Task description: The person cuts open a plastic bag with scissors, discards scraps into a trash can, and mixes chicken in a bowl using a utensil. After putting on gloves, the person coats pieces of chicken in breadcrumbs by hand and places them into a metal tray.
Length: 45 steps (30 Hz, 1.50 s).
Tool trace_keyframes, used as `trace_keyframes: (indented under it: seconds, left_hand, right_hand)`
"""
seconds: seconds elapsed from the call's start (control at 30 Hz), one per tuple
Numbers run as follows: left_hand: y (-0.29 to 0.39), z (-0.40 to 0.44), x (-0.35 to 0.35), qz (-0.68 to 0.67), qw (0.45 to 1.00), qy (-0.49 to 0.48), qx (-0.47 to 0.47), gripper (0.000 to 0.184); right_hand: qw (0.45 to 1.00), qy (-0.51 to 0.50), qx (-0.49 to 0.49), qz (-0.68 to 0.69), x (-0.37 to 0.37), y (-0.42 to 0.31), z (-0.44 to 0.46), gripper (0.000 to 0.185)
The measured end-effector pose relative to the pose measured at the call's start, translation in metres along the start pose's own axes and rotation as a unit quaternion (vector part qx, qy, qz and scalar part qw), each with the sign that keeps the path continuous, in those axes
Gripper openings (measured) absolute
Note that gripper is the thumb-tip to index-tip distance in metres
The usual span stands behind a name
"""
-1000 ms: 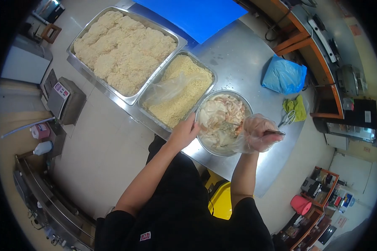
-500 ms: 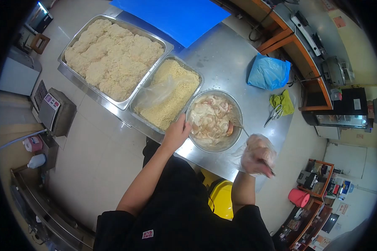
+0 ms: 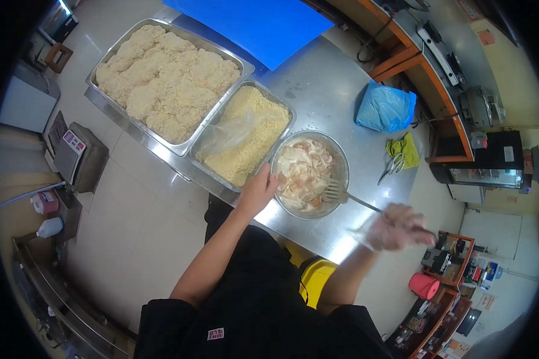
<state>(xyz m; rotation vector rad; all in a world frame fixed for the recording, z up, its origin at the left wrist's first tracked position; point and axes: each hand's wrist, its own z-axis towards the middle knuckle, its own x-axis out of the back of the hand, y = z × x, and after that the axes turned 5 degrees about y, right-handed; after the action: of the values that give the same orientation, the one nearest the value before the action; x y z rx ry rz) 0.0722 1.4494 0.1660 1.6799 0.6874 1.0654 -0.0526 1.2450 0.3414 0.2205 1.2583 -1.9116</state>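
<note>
Steel desk (image 3: pixel 317 78): crumbed pieces (image 3: pixel 167 84) fill left-end tray (image 3: pixel 248 67); meat (image 3: pixel 299 167) in bowl (image 3: pixel 347 161) uncrumbed; right grip (image 3: pixel 401 228) clamped on slotted turner (image 3: pixel 336 191), left grip (image 3: pixel 256 192) indeterminate.

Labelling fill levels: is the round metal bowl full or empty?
Partly full: a pale, wet mixture lies in the bowl, with bare inner wall showing above it at picture right.
</note>
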Motion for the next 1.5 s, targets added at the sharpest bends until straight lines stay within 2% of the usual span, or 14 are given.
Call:
trace_keyframes:
  seconds: [0.1, 0.2, 0.33, 0.4, 0.5, 0.6, 0.7, 0.8, 1.0, 1.1, 1.5]
  left_hand:
    - [-0.003, 0.001, -0.001, -0.004, 1.000, 0.001, -0.008, 0.020]
    - [0.005, 0.000, 0.005, -0.002, 1.000, -0.015, 0.008, 0.020]
    - [0.001, -0.001, 0.003, 0.020, 1.000, -0.004, -0.011, 0.020]
    - [0.002, 0.000, 0.004, 0.033, 0.999, -0.003, -0.013, 0.019]
    - [0.005, -0.001, 0.005, 0.040, 0.999, -0.008, 0.001, 0.020]
    - [0.007, 0.000, 0.007, 0.038, 0.999, -0.001, 0.005, 0.020]
    - [0.004, -0.003, 0.002, 0.024, 1.000, 0.002, -0.002, 0.020]
    - [0.006, -0.002, 0.003, 0.020, 1.000, -0.005, 0.005, 0.021]
    - [0.010, -0.002, 0.005, 0.025, 1.000, -0.001, 0.004, 0.021]
    - [0.009, 0.000, 0.004, 0.020, 1.000, -0.006, 0.007, 0.020]
    - [0.007, 0.000, 0.003, 0.018, 1.000, -0.006, 0.006, 0.022]
  right_hand:
    - [0.992, -0.101, -0.039, 0.068, -0.026, -0.035, 0.024, 0.064]
    - [0.948, -0.228, -0.098, 0.199, -0.047, -0.018, 0.041, 0.069]
    - [0.907, -0.386, -0.012, 0.170, -0.084, 0.046, 0.046, 0.069]
    - [0.871, -0.465, -0.010, 0.159, -0.096, 0.080, 0.046, 0.070]
    - [0.834, -0.480, -0.142, 0.233, -0.099, 0.140, 0.044, 0.071]
    - [0.773, -0.460, -0.316, 0.302, -0.088, 0.187, 0.055, 0.073]
    - [0.708, -0.470, -0.405, 0.338, -0.083, 0.207, 0.074, 0.073]
    - [0.701, -0.472, -0.410, 0.342, -0.072, 0.200, 0.079, 0.073]
    - [0.775, -0.424, -0.351, 0.311, -0.034, 0.122, 0.076, 0.075]
    - [0.754, -0.474, -0.317, 0.325, -0.031, 0.086, 0.068, 0.078]
    - [0.832, -0.434, -0.208, 0.275, -0.014, 0.002, 0.056, 0.074]
